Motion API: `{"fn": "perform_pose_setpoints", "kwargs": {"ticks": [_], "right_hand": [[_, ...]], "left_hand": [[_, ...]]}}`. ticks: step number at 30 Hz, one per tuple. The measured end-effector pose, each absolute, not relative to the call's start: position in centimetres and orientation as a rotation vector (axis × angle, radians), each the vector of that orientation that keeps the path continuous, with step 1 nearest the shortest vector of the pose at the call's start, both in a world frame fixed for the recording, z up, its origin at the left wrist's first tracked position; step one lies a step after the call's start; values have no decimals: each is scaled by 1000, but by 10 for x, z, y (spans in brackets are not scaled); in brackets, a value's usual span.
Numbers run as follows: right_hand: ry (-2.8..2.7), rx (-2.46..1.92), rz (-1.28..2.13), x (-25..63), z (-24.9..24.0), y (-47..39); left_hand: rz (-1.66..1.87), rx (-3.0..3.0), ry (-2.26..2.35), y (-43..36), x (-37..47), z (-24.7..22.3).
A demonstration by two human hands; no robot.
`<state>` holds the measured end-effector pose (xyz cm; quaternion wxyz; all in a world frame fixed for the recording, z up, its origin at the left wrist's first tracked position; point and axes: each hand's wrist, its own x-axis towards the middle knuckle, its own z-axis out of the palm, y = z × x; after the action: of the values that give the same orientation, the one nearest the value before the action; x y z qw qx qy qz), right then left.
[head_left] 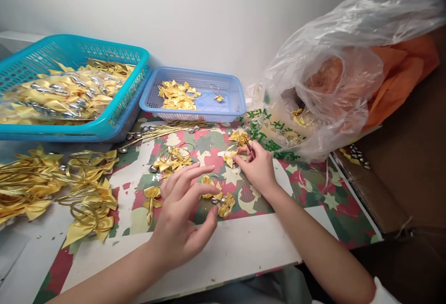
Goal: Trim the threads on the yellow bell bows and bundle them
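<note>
My right hand is closed round a slim dark tool whose kind I cannot make out. Its fingertips are at a yellow ribbon bow with a thin gold wire loop; another yellow bow lies just beyond. My left hand hovers over the table with fingers apart and holds nothing. Just past its fingers lie bows with gold wire and silver beads. On its other side is a single bow with a gold wire tail, and behind it a small pile of wired bows.
A turquoise basket at the left holds bagged bows and beads. A blue basket at the back holds loose bows. Gold wires lie before it. Many wired bows cover the left side. A clear plastic bag stands at the right.
</note>
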<state>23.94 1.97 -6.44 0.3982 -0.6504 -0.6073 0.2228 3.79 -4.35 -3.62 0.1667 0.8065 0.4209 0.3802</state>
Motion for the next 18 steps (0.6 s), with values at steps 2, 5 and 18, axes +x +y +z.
{"fn": "perform_pose_setpoints", "kwargs": {"ticks": [2, 5, 18], "right_hand": [[-1532, -1612, 630, 239, -66, 20], [-1487, -1531, 749, 238, -65, 19], [-1401, -1138, 1056, 221, -32, -16]], "left_hand": [[1096, 2305, 1182, -44, 38, -36], [1084, 2294, 1195, -44, 38, -35], [1117, 1874, 1012, -39, 33, -41]]}}
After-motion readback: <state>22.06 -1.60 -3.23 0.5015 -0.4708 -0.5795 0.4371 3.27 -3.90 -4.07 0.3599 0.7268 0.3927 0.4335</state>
